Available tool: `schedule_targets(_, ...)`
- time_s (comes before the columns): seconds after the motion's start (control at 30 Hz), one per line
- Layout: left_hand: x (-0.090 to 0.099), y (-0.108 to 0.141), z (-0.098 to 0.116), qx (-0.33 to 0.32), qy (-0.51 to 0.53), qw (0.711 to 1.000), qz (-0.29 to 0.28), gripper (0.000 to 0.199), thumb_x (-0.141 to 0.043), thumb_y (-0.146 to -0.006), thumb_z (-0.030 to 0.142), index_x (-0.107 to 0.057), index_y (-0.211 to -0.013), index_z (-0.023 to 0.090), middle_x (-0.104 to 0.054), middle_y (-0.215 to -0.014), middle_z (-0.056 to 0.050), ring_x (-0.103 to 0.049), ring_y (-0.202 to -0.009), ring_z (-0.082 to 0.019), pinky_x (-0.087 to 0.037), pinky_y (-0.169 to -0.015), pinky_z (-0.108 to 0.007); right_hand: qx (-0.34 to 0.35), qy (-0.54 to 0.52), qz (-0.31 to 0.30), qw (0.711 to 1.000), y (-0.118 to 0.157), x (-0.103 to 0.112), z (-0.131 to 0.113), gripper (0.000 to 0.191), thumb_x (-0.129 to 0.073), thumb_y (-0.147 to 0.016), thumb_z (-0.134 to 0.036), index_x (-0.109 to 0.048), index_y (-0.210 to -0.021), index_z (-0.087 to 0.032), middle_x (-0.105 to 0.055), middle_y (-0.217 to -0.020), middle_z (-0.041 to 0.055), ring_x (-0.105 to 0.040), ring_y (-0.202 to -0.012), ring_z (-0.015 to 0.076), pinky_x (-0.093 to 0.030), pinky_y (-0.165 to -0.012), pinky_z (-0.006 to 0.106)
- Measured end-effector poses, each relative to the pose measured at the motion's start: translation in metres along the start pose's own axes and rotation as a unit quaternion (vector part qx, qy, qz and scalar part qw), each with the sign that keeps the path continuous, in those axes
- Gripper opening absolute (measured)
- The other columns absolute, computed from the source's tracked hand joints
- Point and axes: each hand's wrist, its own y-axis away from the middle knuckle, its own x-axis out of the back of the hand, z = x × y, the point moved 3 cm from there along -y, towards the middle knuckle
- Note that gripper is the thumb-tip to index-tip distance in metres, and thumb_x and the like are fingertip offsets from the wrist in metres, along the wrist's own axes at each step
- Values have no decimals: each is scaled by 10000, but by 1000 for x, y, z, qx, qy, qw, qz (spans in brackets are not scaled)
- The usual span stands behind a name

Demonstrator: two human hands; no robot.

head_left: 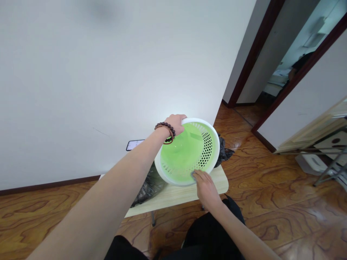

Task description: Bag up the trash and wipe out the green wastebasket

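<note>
A round green basket (181, 151) with a white rim and rows of holes is tilted above a small light wood table (173, 198). My left hand (176, 123), with beaded bracelets at the wrist, has its fingers closed over the basket's upper left rim. Near the lower right rim, my right hand (204, 184) pinches a small greyish thing, perhaps a cloth, (193, 174) against the basket's inner side. A crumpled black plastic bag (150, 184) lies on the table below the basket at the left, and another dark bag (224, 151) shows behind its right side.
A phone (133, 144) with a lit screen is beside the white wall (108, 72). To the right are a doorway with a dark red frame (255, 54), a person's dark sleeve (301, 62) beyond it, and a white box (310, 163) near metal legs on the wooden floor (244, 202).
</note>
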Motion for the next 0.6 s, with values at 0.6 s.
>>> schedule_targets(0.6,1,1,-6,8,8,1000,22,432,-448,-577,154,-586,-979,233,-630,-779,-48,-560,-660,-166,-377,-531,-241,17,16,-5,1000,3,1,-8,430,-345,-795,-32,-490,-1186,-136,-486,-1221,96,-379,-1163,198,-309,-997,387)
